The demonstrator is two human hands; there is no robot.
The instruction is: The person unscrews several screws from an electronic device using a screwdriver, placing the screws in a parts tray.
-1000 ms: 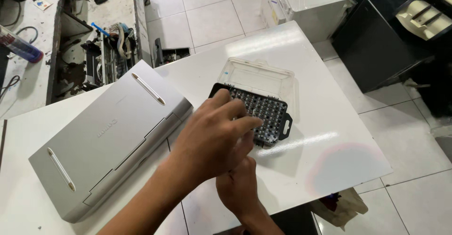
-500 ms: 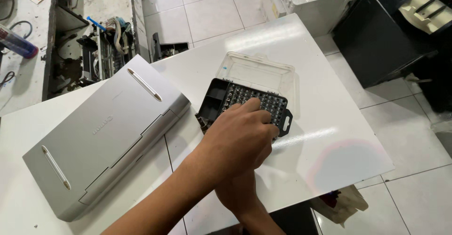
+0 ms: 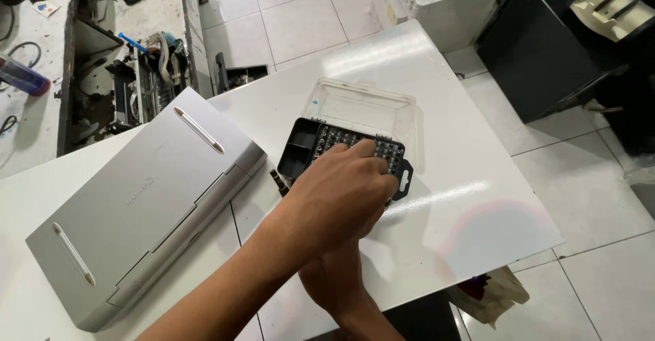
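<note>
A black bit tray (image 3: 308, 148) with rows of screwdriver bits and an empty side compartment lies on the white table (image 3: 437, 177). Its clear lid (image 3: 361, 107) is folded open behind it. My left hand (image 3: 334, 194) reaches across from the lower left, its fingertips curled down onto the bit rows near the tray's right end. Whether it pinches a bit is hidden. My right hand (image 3: 338, 283) lies under the left forearm near the table's front edge, mostly covered. A small dark metal piece (image 3: 278, 179) pokes out by the tray's near left corner.
A flat silver printer-like device (image 3: 143, 204) lies closed on the table's left half. Beyond the table are a cluttered bench with parts (image 3: 136, 81), a white machine (image 3: 443, 0) and black cabinets (image 3: 546, 54) on a tiled floor. A bag (image 3: 491, 293) sits under the table's right corner.
My left hand has slid forward and right over the bit rows, uncovering the tray's left compartment. The right hand has stayed beneath it.
</note>
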